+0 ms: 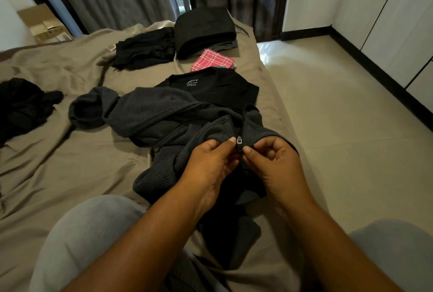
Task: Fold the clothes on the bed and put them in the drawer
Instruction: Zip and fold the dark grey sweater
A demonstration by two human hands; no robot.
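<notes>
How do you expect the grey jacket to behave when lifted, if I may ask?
Probably floppy: the jacket lies crumpled in folds. Its far end would likely dangle. The ribbed knit looks grippy, not slippery.

Head camera looks down closely over bed (70,174).

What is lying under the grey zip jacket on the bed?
A black T-shirt goes under the jacket; only its collar end shows. Its lower part is covered, so anything else beneath cannot be seen.
</notes>
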